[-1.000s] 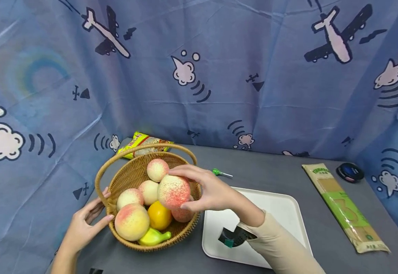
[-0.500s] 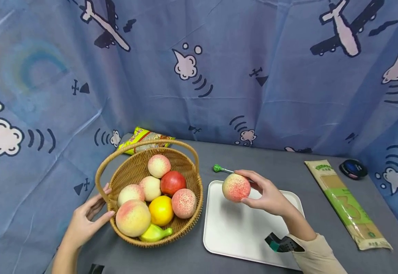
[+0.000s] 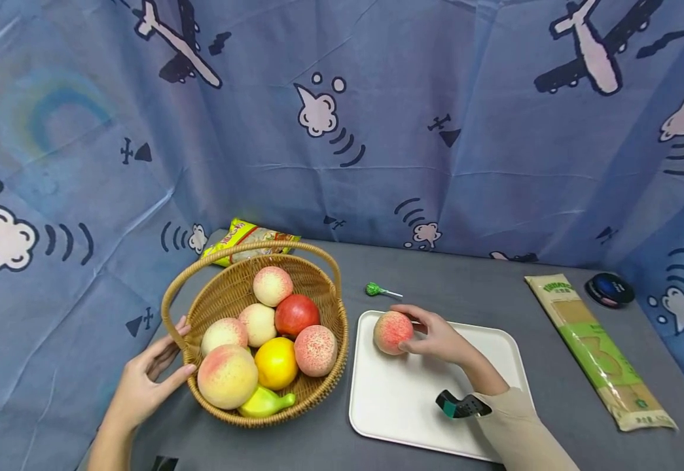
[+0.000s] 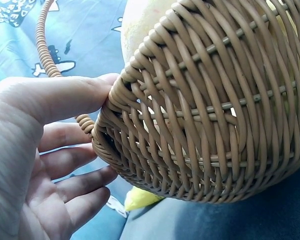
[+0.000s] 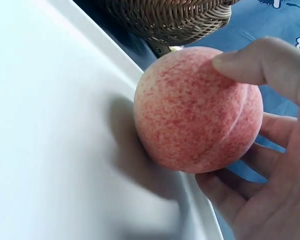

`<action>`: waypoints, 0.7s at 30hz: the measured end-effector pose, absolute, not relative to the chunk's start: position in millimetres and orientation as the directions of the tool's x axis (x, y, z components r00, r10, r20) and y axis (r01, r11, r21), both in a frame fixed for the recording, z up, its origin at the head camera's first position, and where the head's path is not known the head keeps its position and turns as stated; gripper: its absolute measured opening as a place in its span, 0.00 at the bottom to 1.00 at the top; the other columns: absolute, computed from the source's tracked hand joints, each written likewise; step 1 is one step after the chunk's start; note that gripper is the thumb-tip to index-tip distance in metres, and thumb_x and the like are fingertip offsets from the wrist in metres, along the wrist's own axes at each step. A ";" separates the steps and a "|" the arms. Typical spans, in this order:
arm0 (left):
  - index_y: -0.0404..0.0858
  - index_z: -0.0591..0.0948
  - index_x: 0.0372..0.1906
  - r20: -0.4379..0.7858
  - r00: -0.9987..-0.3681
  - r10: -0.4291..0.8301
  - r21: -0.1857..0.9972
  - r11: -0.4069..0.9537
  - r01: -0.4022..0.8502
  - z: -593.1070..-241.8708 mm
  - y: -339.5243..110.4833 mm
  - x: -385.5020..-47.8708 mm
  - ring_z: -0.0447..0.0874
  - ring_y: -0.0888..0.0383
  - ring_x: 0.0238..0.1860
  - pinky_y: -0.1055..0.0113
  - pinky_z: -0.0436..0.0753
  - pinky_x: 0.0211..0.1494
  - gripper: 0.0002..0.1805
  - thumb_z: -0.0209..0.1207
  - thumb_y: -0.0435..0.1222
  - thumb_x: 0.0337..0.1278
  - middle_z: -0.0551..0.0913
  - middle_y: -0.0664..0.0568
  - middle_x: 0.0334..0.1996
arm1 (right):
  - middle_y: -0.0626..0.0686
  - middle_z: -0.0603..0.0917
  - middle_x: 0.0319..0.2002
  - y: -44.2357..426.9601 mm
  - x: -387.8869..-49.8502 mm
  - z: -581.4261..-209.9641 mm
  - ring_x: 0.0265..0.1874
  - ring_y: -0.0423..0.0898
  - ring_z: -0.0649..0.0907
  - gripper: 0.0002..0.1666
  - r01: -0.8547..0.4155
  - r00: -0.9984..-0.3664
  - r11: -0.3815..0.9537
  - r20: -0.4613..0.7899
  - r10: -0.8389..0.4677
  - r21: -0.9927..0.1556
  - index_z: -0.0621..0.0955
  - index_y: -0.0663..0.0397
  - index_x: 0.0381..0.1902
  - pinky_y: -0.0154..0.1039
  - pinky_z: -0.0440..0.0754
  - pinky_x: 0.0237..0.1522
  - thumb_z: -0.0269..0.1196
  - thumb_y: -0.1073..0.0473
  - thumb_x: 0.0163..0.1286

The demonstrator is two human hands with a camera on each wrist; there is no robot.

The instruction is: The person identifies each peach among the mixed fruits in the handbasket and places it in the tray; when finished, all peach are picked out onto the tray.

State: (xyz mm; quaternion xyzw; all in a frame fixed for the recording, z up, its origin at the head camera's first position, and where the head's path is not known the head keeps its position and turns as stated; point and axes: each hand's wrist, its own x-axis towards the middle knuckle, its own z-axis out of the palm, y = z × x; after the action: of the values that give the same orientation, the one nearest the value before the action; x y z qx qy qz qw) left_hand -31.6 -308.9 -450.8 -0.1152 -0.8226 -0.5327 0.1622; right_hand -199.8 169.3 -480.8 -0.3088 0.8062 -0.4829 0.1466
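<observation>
My right hand holds a red-and-cream peach between thumb and fingers at the far left corner of the white tray. In the right wrist view the peach is close over the tray surface; I cannot tell whether it touches. My left hand grips the side of the wicker basket by its handle base, thumb and fingers on either side of the rim. Inside the basket lie several peaches, a red round fruit, an orange and a yellow-green banana-like fruit.
Behind the basket is a yellow food packet. A green lollipop lies beyond the tray. To the right are a long green-and-tan packet and a dark round case. A blue printed curtain closes off the back.
My right hand has carried the peach from above the basket rightward over the tray, then lowered it toward the tray's far left corner. My left hand has stayed at the basket.
</observation>
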 end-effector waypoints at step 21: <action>0.25 0.68 0.64 0.395 -0.918 0.026 0.821 0.440 0.365 -454.4 -312.5 -33.2 0.68 0.72 0.64 0.83 0.72 0.63 0.33 0.60 0.15 0.48 0.67 0.53 0.69 | 0.64 0.71 0.60 150.9 -206.7 -496.8 0.54 0.51 0.74 0.50 -0.222 -0.766 0.333 -0.048 -0.641 -0.916 0.60 0.60 0.70 0.36 0.80 0.54 0.72 0.61 0.54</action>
State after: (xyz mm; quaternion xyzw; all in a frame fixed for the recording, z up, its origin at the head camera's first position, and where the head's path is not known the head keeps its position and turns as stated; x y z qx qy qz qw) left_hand -33.2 -312.5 -454.4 -0.1176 -0.8323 -0.5161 0.1644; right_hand -206.7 150.9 -496.8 -0.2731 0.7900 -0.5086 0.2063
